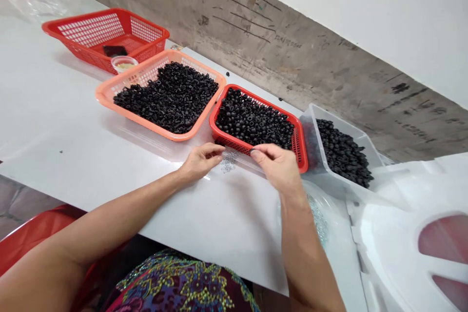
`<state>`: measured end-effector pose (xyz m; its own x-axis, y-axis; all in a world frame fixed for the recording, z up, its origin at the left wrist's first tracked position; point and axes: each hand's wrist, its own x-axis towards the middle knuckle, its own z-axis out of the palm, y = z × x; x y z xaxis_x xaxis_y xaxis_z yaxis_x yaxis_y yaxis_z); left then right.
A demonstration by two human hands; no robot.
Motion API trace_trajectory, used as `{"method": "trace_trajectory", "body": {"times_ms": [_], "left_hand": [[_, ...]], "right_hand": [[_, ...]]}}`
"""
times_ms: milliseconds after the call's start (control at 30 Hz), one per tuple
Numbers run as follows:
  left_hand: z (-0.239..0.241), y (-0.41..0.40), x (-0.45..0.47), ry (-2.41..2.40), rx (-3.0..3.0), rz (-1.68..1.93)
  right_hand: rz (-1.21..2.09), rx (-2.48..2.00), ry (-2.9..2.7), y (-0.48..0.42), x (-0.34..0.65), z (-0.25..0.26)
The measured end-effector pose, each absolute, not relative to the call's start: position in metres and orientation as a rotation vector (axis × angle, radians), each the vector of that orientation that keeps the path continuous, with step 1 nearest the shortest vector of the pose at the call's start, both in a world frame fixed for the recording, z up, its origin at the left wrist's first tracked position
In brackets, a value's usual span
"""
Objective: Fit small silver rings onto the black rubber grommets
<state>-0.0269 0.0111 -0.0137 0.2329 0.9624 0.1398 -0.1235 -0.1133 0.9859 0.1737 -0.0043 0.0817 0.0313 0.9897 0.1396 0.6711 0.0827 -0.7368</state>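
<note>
Right hand (pixel 276 168) pinches narrowly, apparently on a black ring (pixel 251 152), axis unclear, at the red basket's (pixel 219 102) front edge; left hand (pixel 200 161) curls loosely, fingers open, near silver bits (pixel 229 162).

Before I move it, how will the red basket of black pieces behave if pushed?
Its thin walls suggest the red mesh basket is light, flexible. The loose black rings look rounded, so they may roll and spill over the rim if shoved.
</note>
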Motion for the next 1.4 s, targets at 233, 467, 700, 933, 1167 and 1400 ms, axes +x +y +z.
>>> {"method": "trace_trajectory", "body": {"times_ms": [233,467,700,933,1167,1400], "left_hand": [[-0.003,-0.002,-0.027,0.61,1.482,1.012],[-0.006,0.009,-0.029,0.87,1.162,0.98],[-0.003,0.012,-0.03,0.931,0.904,1.044],[-0.009,0.012,-0.028,0.822,0.775,1.02],[-0.009,0.013,-0.029,0.743,0.671,0.935],[-0.011,0.006,-0.027,0.668,0.72,0.826]], "right_hand": [[1.203,-1.46,-1.368,-0.034,0.137,0.019],[0.664,-1.627,-1.574,-0.032,0.169,0.006],[0.485,-1.539,-1.922,-0.024,0.178,-0.023],[0.415,-1.525,-1.963,-0.019,0.174,-0.031],[0.467,-1.491,-1.823,-0.023,0.168,-0.023],[0.719,-1.474,-1.544,-0.031,0.157,-0.009]]}}
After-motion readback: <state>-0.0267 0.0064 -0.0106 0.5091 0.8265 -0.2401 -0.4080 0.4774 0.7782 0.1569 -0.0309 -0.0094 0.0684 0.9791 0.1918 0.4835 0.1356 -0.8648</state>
